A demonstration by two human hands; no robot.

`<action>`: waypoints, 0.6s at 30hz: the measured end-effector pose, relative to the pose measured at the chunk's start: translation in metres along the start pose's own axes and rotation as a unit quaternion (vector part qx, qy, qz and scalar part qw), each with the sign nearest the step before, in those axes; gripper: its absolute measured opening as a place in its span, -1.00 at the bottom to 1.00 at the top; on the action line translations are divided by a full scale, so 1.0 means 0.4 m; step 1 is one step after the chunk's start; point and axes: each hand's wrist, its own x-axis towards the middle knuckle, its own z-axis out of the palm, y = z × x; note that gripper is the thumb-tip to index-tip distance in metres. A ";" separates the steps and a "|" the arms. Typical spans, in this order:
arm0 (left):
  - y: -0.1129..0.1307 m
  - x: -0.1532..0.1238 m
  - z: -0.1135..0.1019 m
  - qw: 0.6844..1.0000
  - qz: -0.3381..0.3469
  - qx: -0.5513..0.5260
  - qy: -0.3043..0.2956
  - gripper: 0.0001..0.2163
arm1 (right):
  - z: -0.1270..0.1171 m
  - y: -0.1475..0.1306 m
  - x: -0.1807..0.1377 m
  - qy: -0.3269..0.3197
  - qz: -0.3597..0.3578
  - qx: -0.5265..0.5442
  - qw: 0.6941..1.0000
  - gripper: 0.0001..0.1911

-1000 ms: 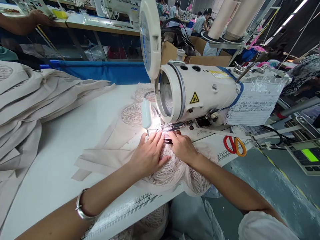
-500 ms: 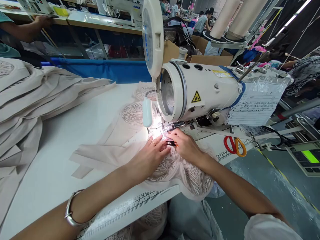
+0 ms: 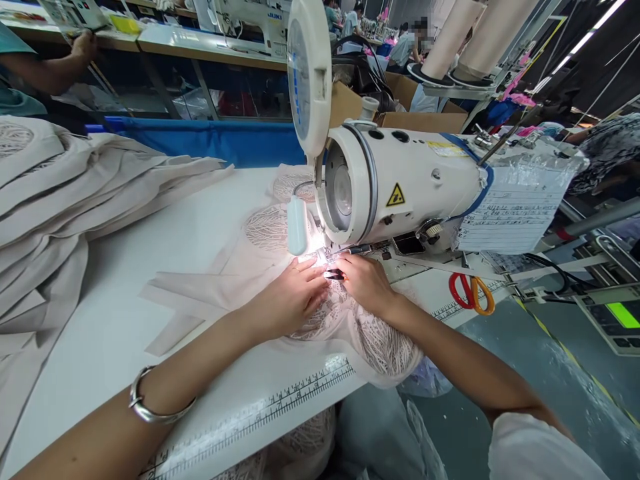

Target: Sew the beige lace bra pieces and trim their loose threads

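A beige lace bra (image 3: pixel 385 343) lies under the lit needle area of a white sewing machine (image 3: pixel 420 183), its near cups reaching over the table's front edge. My left hand (image 3: pixel 287 297) rests on the fabric left of the needle, fingers stretched out flat towards it. Close beside it, my right hand (image 3: pixel 365 283) is closed around small black thread snips (image 3: pixel 334 274), whose tips point left. Its fingertips also touch the fabric by the presser foot. Glare from the small lamp (image 3: pixel 297 227) washes out the exact stitching spot.
A pile of beige bra pieces (image 3: pixel 120 180) covers the table's left side. Red and orange-handled scissors (image 3: pixel 473 293) hang at the right. A printed ruler (image 3: pixel 300 395) runs along the front edge. Thread cones (image 3: pixel 453 37) stand behind; another person's hand (image 3: pixel 85 45) is at the far left.
Both hands have shifted slightly away from me, towards the needle, and the bra has moved with them. The near cups now lie a little further up the table.
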 end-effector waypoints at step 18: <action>0.017 -0.006 0.021 0.996 0.069 0.062 0.005 -0.75 | -0.011 0.046 -0.147 0.041 -0.006 0.015 0.999 -0.87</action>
